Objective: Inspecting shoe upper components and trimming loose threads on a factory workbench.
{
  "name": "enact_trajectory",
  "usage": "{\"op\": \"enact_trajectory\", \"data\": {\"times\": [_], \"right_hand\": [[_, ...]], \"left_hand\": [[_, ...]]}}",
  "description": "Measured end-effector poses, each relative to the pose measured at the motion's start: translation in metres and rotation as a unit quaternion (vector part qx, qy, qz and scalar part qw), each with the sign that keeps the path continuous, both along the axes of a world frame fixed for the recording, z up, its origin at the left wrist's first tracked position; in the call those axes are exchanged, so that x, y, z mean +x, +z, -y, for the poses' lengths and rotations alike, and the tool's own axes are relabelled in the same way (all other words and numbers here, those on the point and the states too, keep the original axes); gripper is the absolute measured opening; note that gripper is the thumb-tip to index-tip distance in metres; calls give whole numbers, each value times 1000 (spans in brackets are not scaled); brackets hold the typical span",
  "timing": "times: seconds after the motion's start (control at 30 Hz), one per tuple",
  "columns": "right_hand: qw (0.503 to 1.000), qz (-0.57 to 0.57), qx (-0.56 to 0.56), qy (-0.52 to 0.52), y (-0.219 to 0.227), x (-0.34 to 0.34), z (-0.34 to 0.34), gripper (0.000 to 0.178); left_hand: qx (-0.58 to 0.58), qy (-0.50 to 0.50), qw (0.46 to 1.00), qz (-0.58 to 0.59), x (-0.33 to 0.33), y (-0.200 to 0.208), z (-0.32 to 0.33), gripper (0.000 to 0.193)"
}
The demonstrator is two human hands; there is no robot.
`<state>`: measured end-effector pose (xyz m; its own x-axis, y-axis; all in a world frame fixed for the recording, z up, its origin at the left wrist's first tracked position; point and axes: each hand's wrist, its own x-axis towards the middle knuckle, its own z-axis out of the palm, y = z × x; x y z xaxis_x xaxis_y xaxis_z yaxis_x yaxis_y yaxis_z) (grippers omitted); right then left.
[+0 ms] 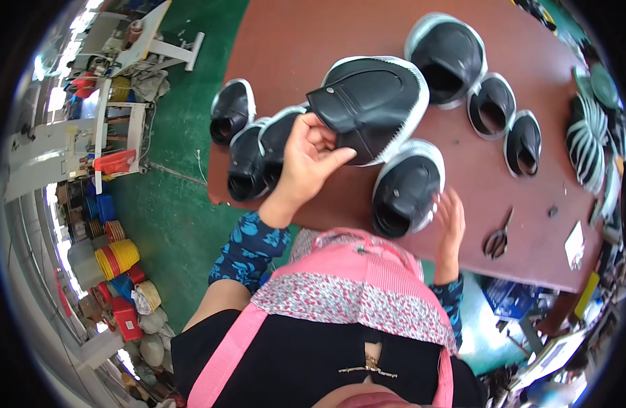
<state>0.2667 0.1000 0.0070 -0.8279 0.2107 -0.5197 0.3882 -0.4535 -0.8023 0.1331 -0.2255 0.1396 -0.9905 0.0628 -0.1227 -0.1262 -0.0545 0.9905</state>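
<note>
Left hand (306, 160) raised above the near edge of the reddish-brown desk (489, 183); thumb and fingers (319, 139) pinch the edge of a large black leather shoe upper with white stitched border (374, 102), lifted and tilted, at 1 o'clock from the hand; grasp looks firm. Right hand (451, 221) lies flat and released on the desk, touching at 9 o'clock a second black domed shoe upper (406, 190) near the desk edge.

Judged step: one upper picked from the batch and held up, apparently for checking or sorting; a further move would call for a steady pinch and a free spot among the pieces.

Other items: three smaller black uppers clustered (248, 139) at 9 o'clock of the left hand; a row of black uppers (486, 88) at 12 to 2 o'clock; small scissors (498, 239) at 3 o'clock of the right hand; fanned white-edged pieces (585, 146) at far right.

Hard to make out: underside of the held upper; right fingertips partly behind the domed upper; far-right pieces cut off and bent by the lens rim.
</note>
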Motion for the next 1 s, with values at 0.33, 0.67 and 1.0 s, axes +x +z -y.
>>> {"op": "enact_trajectory", "data": {"times": [0.33,0.67,1.0], "right_hand": [[965,-106,-239,34,78,-20,17,49],[980,-25,-188,60,36,19,8,44],[995,-13,77,57,-82,12,4,31]], "left_hand": [[118,-22,988,94,125,5,-105,41],[153,24,978,140,181,-38,-120,39],[-32,-39,962,268,224,-160,-93,39]]}}
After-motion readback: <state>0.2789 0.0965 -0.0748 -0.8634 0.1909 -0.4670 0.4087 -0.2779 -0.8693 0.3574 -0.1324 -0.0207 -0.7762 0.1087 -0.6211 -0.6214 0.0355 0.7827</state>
